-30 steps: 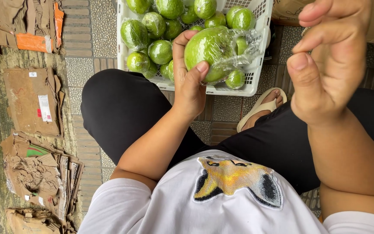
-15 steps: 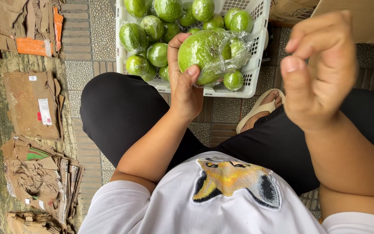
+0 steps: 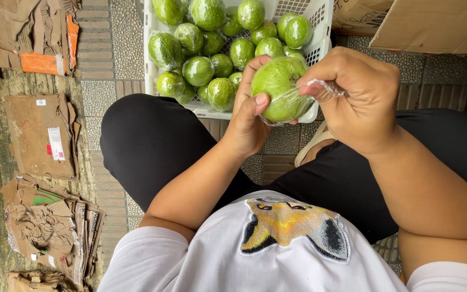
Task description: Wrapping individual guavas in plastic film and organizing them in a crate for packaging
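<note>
A large green fruit (image 3: 278,86) wrapped in clear plastic film sits in my left hand (image 3: 248,113), held above my knees near the front rim of a white plastic crate (image 3: 320,32). My right hand (image 3: 355,94) pinches the loose end of the clear film (image 3: 320,86) at the fruit's right side, fingers closed on it. The crate holds several more green fruits (image 3: 198,70), each wrapped in the same shiny film.
Flattened and torn cardboard pieces (image 3: 41,135) lie on the ground at the left. A brown cardboard box (image 3: 433,24) stands at the top right next to the crate. My black-clad legs (image 3: 147,146) spread below the crate over patterned paving tiles.
My right hand came down from the raised position and took hold of the film on the fruit. The left hand turned the fruit slightly and kept hold of it.
</note>
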